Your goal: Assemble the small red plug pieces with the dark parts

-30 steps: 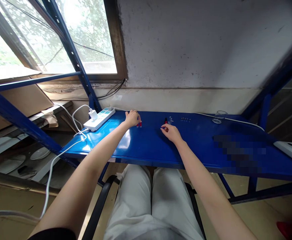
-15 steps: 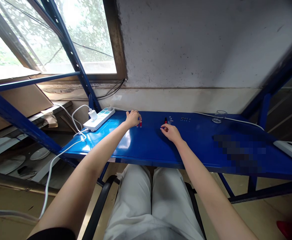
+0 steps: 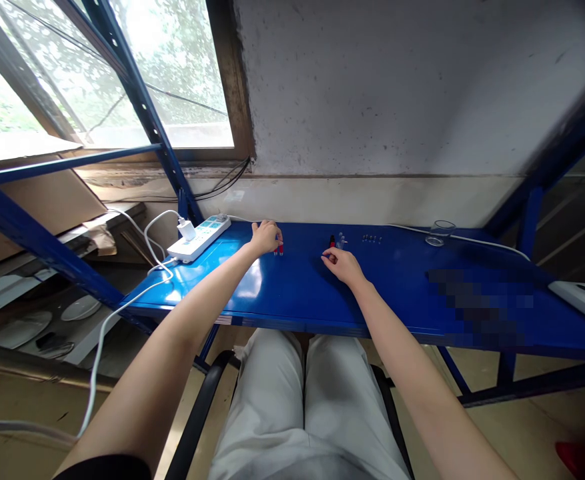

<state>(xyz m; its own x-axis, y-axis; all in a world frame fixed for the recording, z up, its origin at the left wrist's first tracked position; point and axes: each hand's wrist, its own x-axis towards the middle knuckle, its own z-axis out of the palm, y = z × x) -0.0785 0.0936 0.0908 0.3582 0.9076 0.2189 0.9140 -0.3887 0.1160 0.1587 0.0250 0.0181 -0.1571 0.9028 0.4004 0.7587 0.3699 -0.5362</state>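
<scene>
My left hand (image 3: 265, 236) rests curled on the blue metal table (image 3: 292, 293), its fingers closed over a pair of small red parts (image 3: 279, 249) that stick out under the fingertips. My right hand (image 3: 343, 264) lies on the table a little to the right, fingers drawn together in a pinch; what they hold is too small to see. Just beyond its fingertips stand a small red-and-black part (image 3: 331, 241) and a tiny clear piece (image 3: 341, 238). A short row of small dark parts (image 3: 372, 238) lies further right.
A white power strip (image 3: 199, 238) with a plugged-in charger and white cable (image 3: 122, 307) sits at the table's back left. A clear glass dish (image 3: 439, 233) and a thin white lead lie at the back right. A white device (image 3: 579, 300) is at the right edge.
</scene>
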